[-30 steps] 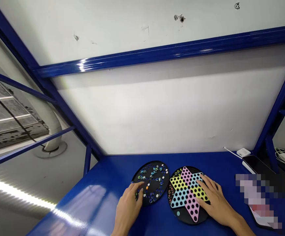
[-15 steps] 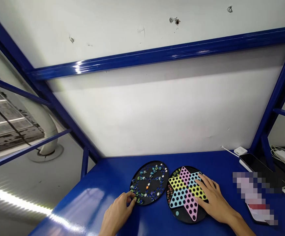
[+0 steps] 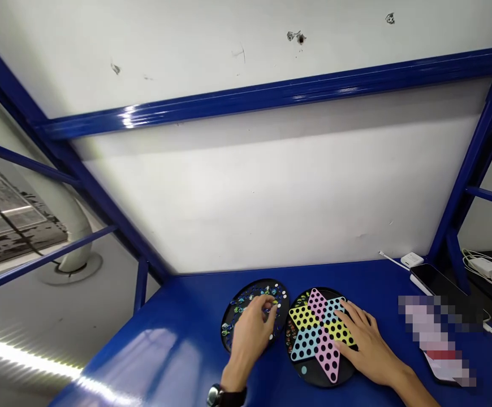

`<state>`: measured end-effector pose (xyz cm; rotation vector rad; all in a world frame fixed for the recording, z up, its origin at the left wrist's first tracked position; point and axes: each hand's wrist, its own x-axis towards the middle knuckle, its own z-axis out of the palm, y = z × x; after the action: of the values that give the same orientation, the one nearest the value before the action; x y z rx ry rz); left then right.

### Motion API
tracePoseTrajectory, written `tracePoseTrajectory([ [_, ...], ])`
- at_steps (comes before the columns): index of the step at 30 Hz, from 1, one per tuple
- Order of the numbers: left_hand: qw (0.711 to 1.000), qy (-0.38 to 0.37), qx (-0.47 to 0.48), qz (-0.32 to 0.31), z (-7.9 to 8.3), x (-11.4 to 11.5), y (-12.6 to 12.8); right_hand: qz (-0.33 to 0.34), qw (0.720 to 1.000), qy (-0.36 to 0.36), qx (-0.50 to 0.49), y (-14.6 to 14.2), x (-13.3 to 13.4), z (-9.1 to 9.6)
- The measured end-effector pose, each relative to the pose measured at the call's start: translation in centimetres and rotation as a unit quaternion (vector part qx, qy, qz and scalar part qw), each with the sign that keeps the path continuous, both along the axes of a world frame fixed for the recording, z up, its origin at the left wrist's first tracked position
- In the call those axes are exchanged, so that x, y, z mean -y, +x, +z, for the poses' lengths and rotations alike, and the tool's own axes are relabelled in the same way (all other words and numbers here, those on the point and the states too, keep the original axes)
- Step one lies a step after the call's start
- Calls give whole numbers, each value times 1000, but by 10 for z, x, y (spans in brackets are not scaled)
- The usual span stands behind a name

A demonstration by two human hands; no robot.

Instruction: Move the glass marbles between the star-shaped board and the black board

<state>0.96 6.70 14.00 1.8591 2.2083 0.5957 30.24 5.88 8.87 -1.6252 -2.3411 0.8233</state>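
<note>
Over the round black tray of glass marbles (image 3: pixel 228 312), my left hand (image 3: pixel 252 327) reaches across with thumb and index finger pinched. A small yellow-green marble (image 3: pixel 275 302) shows at these fingertips. The hand hides the middle and lower right of the tray. To the right lies a Chinese checkers board (image 3: pixel 323 339), a black disc with a pink, yellow and blue star full of dark holes. My right hand (image 3: pixel 362 342) lies spread on its right side, fingers flat and apart. Reddish marbles (image 3: pixel 290 333) and green marbles (image 3: pixel 305 298) sit along the board's rim.
Both discs lie on a blue table (image 3: pixel 178 328) against a white wall panel. A dark phone (image 3: pixel 435 281), a white charger (image 3: pixel 411 259) with a cable, and a second, pixelated phone-like item (image 3: pixel 441 362) lie at the right. Blue frame bars stand at both sides.
My left hand has moved right and up from the tray's lower left edge to over its right part, with a small marble at the fingertips. My right hand stays on the board.
</note>
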Motion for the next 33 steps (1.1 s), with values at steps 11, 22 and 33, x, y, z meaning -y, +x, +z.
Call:
tracePoseTrajectory([
  [11,984,-22,-99,-148,-32,-20,56,4,1000,3,-5,0,0,0],
  [22,998,-22,-47,20,-40,35,-61,3,1000,-3,-6,1,1,0],
  [33,989,-140,-47,-12,-36,52,-91,5,1000,9,-5,2,1,-3],
])
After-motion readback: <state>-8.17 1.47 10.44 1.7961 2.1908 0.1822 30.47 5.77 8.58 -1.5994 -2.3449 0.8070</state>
